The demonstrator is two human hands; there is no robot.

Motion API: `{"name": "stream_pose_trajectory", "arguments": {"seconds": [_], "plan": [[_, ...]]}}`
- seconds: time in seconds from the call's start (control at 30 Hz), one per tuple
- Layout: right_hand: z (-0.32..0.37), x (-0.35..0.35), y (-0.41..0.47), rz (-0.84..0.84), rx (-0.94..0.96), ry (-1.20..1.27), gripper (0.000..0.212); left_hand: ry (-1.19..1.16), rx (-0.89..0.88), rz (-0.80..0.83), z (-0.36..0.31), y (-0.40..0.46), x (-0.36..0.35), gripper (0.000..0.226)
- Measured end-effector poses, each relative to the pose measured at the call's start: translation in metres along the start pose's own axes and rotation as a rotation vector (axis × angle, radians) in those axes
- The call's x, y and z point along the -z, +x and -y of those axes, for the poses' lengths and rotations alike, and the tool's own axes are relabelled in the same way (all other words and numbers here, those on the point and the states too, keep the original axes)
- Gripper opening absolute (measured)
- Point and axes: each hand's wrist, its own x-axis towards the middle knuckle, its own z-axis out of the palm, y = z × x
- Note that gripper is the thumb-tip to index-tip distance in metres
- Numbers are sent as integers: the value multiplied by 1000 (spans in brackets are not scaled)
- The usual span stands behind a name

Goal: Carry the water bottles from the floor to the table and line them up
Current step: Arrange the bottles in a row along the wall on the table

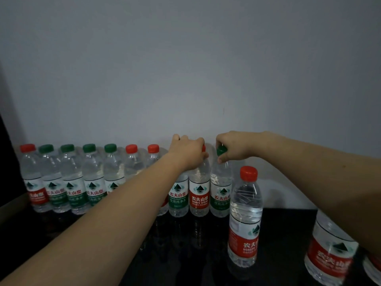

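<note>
**Two hands at the end of the bottle row**

While a row of water bottles (115,178) stands upright against the grey wall (185,58) at the back of the black table (284,228), we reach both bare arms in from six o'clock. Our left hand (188,152) closes over the top of a red-label bottle (199,193) in the row, fingers curled together around its red cap, which shows only as a sliver at three o'clock of the knuckles. Our right hand (235,144) pinches the green cap (221,150) of the green-label bottle (221,195) just beside it, at the row's three o'clock end, thumb and fingertips pressed on the cap. The two held bottles stand side by side, their labels almost touching; we cannot tell whether their bases rest fully on the table. To nine o'clock the row runs on with red and green caps mixed, part of it hidden behind our left forearm. A single red-capped bottle (245,217) stands upright apart from the row, nearer to us at about five o'clock of the right hand. Another red-label bottle (329,254) sits at the frame's four o'clock corner, partly covered by our right arm.
</note>
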Motion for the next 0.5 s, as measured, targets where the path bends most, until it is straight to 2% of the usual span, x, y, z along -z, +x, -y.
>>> {"name": "stream_pose_trajectory", "arguments": {"seconds": [0.3,0.5], "plan": [[-7,-8,11,-35,-56,36,47,-10,17,-62,2,1,-13,39],[-2,-7,1,-31,-118,48,53,82,38,-15,-8,-4,-3,40]]}}
